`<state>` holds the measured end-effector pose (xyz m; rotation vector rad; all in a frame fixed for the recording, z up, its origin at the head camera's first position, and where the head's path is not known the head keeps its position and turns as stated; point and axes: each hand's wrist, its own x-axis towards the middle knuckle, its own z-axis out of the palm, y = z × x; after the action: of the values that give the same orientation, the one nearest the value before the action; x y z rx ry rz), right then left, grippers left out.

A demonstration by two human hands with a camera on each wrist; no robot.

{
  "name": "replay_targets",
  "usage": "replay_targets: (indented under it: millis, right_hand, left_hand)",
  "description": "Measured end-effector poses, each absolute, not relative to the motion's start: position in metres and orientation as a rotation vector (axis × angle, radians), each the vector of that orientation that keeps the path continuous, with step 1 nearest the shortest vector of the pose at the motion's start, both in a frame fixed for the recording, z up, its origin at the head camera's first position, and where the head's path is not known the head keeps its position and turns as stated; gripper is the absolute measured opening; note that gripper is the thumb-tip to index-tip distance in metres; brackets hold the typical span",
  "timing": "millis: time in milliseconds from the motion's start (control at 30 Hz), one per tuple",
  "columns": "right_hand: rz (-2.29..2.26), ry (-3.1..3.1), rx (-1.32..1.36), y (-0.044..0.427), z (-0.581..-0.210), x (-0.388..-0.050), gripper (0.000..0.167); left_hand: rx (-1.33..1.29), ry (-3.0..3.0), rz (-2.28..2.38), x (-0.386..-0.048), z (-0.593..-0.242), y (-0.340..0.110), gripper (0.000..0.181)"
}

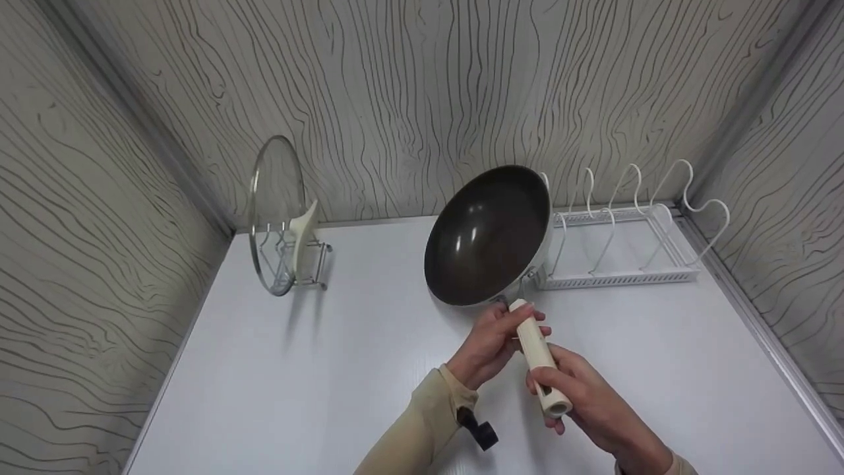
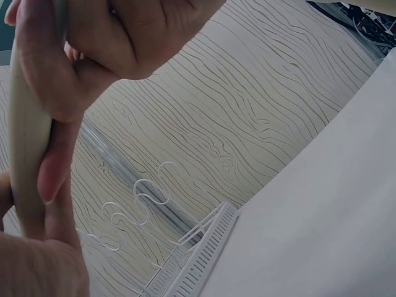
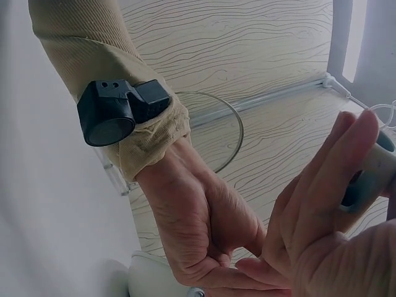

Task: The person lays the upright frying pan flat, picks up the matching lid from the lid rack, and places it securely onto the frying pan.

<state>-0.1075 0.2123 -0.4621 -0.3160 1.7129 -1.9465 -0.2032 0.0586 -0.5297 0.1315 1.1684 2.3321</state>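
A frying pan (image 1: 489,237) with a dark inside is held tilted up on its side above the white table, its cream handle (image 1: 535,346) pointing toward me. My left hand (image 1: 491,340) grips the handle close to the pan, thumb on top. Nearer the handle's end, my right hand (image 1: 583,392) holds it with the thumb across the upper side. The left wrist view shows fingers of both hands around the handle (image 2: 28,136). In the right wrist view, the handle's hollow end (image 3: 385,145) shows beside the right hand (image 3: 334,229); the pan's pale outside (image 3: 154,275) appears low down.
Right of the pan stands a white wire rack (image 1: 620,280) with curved dividers; the pan's edge overlaps it in the head view. At the left, a glass lid (image 1: 277,218) with a cream knob stands upright in a small metal stand (image 1: 320,264). Wood-patterned walls (image 1: 395,105) enclose the table (image 1: 277,396).
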Motion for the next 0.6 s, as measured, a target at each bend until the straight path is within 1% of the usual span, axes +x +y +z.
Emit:
replay_targets:
  millis: [333,600]
  right_hand:
    - [-1.962,1.688,-0.317,0.2117,-0.4638,-0.1084,0.028]
    - [-1.966,1.657,-0.332,0.2115,-0.4647,-0.1099,0.029]
  left_hand:
    - [0.159,1.142,2.326,-0.2037,-0.5321,0.0581,0.039]
    - [0.159,1.127,2.325,-0.2044,-0.5332,0.0572,0.039]
